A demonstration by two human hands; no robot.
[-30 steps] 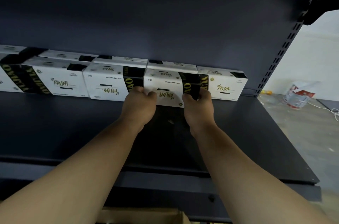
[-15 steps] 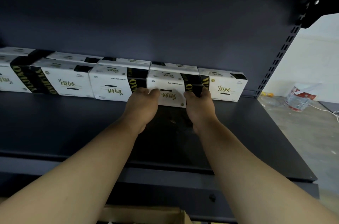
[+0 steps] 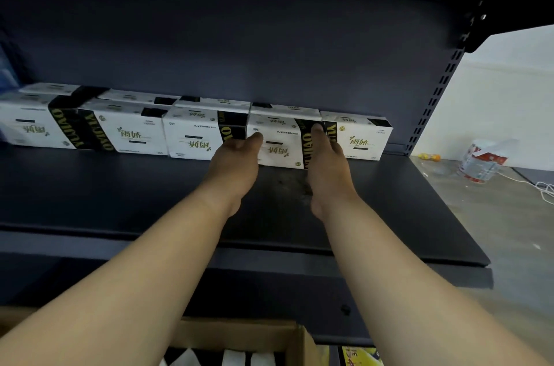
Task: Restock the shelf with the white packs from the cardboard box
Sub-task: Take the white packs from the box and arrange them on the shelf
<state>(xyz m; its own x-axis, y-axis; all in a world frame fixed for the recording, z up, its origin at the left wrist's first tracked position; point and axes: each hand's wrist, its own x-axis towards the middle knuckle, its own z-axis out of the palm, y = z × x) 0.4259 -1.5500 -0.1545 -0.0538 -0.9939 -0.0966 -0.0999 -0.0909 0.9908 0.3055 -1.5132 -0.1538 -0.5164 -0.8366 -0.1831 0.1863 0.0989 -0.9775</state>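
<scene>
White pack (image 3: 278,140) wedged between 2 neighbour packs (image 3: 195,137) | both grips spread, fingertips touching it | cardboard box (image 3: 239,332) below shelf (image 3: 120,194)

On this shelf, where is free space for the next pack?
The shelf is bare in front of the row of packs, from the packs to its front edge. Along the back wall the row is crowded; both hands touch one pack.
</scene>
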